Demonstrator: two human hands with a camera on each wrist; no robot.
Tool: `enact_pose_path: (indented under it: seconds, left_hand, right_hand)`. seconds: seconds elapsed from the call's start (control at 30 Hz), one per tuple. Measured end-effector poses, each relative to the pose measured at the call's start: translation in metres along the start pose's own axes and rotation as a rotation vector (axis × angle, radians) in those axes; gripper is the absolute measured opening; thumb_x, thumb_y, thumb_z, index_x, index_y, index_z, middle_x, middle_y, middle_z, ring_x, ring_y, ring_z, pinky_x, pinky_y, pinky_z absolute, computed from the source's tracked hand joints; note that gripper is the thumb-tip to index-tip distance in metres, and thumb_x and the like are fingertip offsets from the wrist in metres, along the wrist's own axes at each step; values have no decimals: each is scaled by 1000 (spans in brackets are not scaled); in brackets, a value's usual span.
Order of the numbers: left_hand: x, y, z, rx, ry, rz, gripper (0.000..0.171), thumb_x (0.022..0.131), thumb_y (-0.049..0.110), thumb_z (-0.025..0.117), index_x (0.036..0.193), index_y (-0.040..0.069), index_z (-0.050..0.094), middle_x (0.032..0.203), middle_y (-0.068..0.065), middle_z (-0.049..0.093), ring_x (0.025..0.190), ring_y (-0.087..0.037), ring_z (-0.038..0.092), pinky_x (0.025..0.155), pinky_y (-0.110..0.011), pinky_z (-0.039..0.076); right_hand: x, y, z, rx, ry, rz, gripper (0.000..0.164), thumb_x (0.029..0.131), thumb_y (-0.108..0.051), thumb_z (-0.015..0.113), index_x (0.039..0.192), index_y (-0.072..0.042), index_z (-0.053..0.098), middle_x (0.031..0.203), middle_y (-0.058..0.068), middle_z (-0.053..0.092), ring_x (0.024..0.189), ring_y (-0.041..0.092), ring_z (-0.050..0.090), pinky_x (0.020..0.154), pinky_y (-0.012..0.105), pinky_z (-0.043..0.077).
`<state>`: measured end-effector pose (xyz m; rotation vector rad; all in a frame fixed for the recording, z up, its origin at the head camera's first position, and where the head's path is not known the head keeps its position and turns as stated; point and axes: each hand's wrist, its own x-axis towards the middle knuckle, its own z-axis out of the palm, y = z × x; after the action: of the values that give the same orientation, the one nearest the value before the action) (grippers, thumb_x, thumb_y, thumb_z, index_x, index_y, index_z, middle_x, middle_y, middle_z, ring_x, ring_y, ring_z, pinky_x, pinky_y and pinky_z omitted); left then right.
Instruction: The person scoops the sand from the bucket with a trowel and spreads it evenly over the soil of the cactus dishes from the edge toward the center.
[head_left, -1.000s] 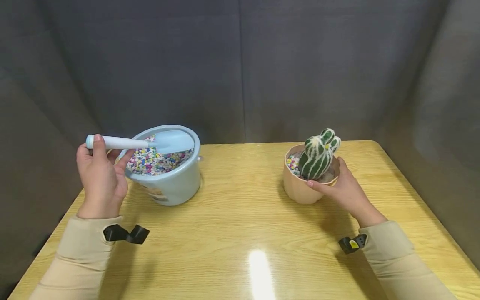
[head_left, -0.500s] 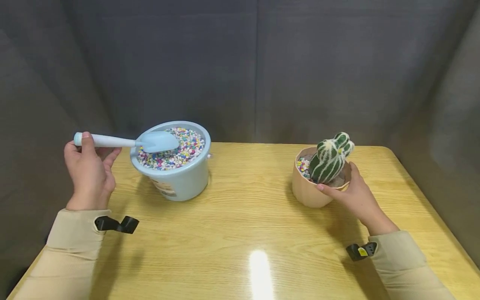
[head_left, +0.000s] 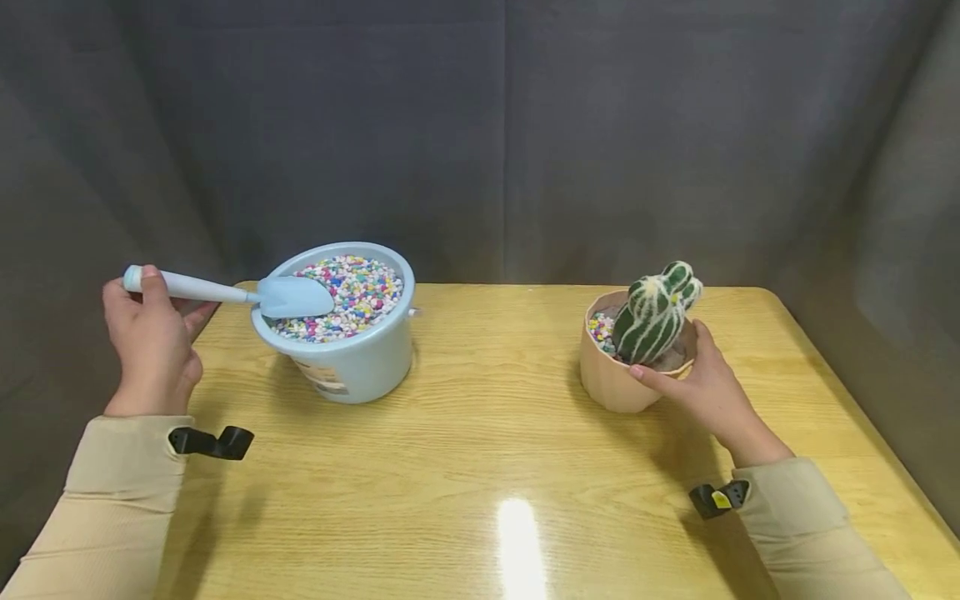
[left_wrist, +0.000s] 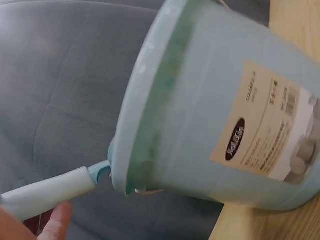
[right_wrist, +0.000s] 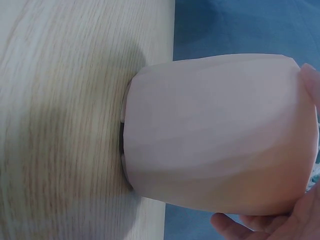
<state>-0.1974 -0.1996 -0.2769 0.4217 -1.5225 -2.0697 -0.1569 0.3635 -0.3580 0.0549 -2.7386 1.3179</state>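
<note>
My left hand (head_left: 153, 350) pinches the white handle of a small trowel (head_left: 296, 297) between thumb and fingers. Its pale blue blade lies over the left part of a light blue bucket (head_left: 360, 371), overlapping the colourful pebbles (head_left: 367, 292) inside. From the left wrist, the bucket wall (left_wrist: 200, 115) hides the blade, while the handle (left_wrist: 55, 192) shows outside the rim. On the right, my right hand (head_left: 712, 400) grips the rim of a peach flower pot (head_left: 611, 387). A green, white-striped cactus (head_left: 648, 325) leans to the right in it, with some coloured pebbles at its left.
Bucket and pot stand apart on a light wooden table (head_left: 450, 467). A dark grey curtain (head_left: 375, 125) rises behind the table and along both sides. The bucket carries a printed label (left_wrist: 260, 125).
My left hand has drawn the trowel leftward, so its blade has shifted from the bucket's right side to its left rim. The right hand keeps its grip on the pot. The head view has shifted slightly.
</note>
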Motion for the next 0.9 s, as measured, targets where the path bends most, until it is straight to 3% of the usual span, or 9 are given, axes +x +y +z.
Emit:
enact_pose_path:
  seconds: [0.07, 0.17, 0.4, 0.67, 0.9]
  left_hand:
    - [1, -1, -1, 46, -5, 14, 21, 111, 31, 42, 127, 17, 39, 126, 3, 39, 114, -14, 52, 86, -25, 60]
    - [2, -1, -1, 80, -20, 22, 22, 111, 32, 41, 128, 18, 38, 126, 4, 38, 115, -12, 50, 71, -13, 57]
    - [3, -10, 4, 68, -39, 15, 21, 111, 31, 42, 127, 17, 38, 121, 3, 38, 109, -11, 50, 71, -17, 59]
    - [2, -16, 6, 120, 1, 7, 22, 111, 31, 44, 130, 19, 40, 114, 3, 46, 93, -10, 58, 86, -18, 52]
    - [-1, -25, 9, 113, -15, 2, 22, 111, 30, 43, 129, 17, 39, 115, 1, 46, 100, -10, 59, 108, -32, 48]
  right_hand:
    - [2, -1, 1, 2, -1, -5, 112, 89, -41, 82, 159, 7, 9, 155, 34, 35, 146, 48, 30, 116, 70, 26]
    - [3, -2, 2, 4, 2, -15, 111, 89, -40, 82, 158, 8, 10, 154, 33, 36, 145, 47, 30, 116, 70, 26]
    - [-1, 0, 1, 1, 3, 3, 115, 90, -40, 82, 159, 8, 4, 156, 35, 31, 146, 48, 28, 116, 71, 25]
    - [-2, -2, 0, 19, 8, 4, 115, 90, -37, 82, 159, 9, 3, 157, 35, 30, 146, 48, 27, 117, 70, 24]
    - [-2, -1, 2, 21, 19, -12, 114, 90, -36, 82, 158, 10, 3, 155, 35, 32, 145, 48, 29, 117, 69, 24]
